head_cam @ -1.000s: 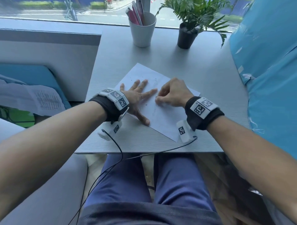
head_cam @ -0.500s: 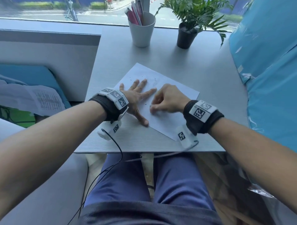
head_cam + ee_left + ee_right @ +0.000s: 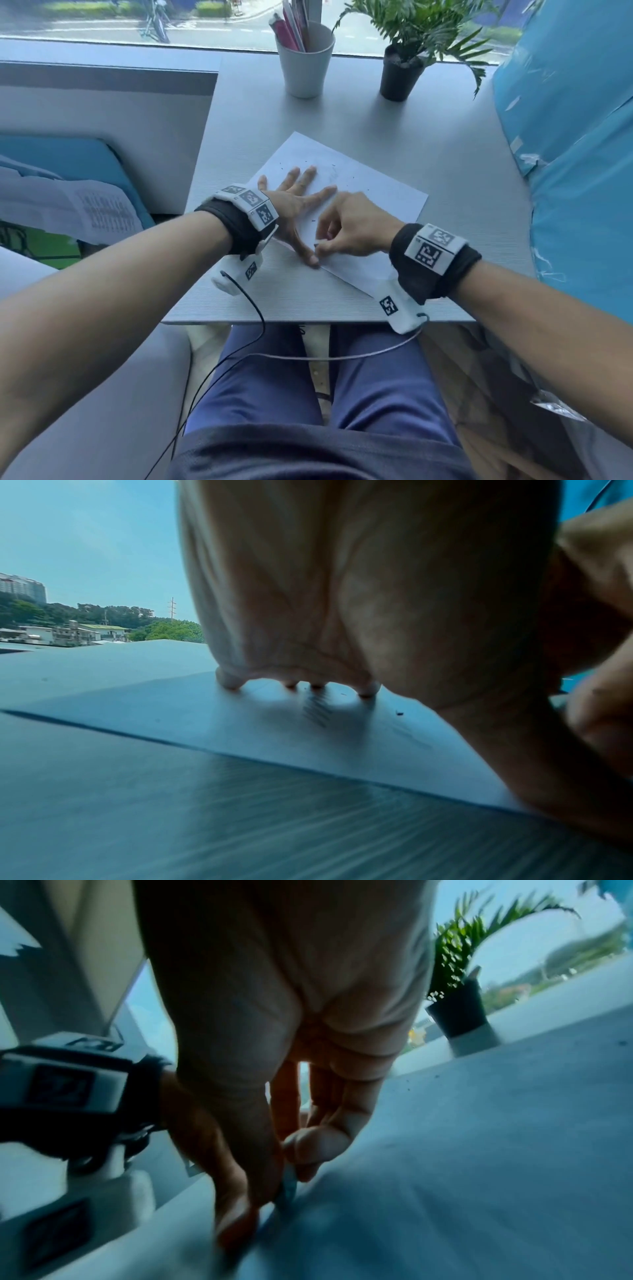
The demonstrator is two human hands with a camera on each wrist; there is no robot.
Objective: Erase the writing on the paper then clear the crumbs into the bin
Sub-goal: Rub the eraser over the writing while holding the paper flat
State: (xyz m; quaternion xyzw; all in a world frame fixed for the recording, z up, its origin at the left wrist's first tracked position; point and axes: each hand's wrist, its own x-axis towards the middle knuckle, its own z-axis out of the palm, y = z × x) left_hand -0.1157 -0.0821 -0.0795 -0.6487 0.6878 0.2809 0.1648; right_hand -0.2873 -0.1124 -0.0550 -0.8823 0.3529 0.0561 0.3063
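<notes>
A white sheet of paper (image 3: 376, 192) lies slanted on the grey table (image 3: 462, 164). My left hand (image 3: 301, 209) presses flat on its left part, fingers spread; the left wrist view shows the fingertips (image 3: 231, 681) down on the paper (image 3: 205, 718) beside faint pencil strokes (image 3: 316, 710). My right hand (image 3: 322, 245) is curled and pinches a small eraser (image 3: 287, 1185) against the sheet, right next to my left thumb. Dark eraser crumbs (image 3: 334, 168) are scattered over the far half of the paper. No bin is in view.
A white cup of pens (image 3: 305, 58) and a potted plant (image 3: 400, 72) stand at the back of the table. A blue plastic-wrapped bulk (image 3: 565, 137) borders the right side. A printed sheet (image 3: 96, 212) lies off the table at left. The table's near edge (image 3: 308, 318) is above my lap.
My right hand has slid left and toward me across the paper, ending close to my left thumb. The left hand has stayed pressed in place.
</notes>
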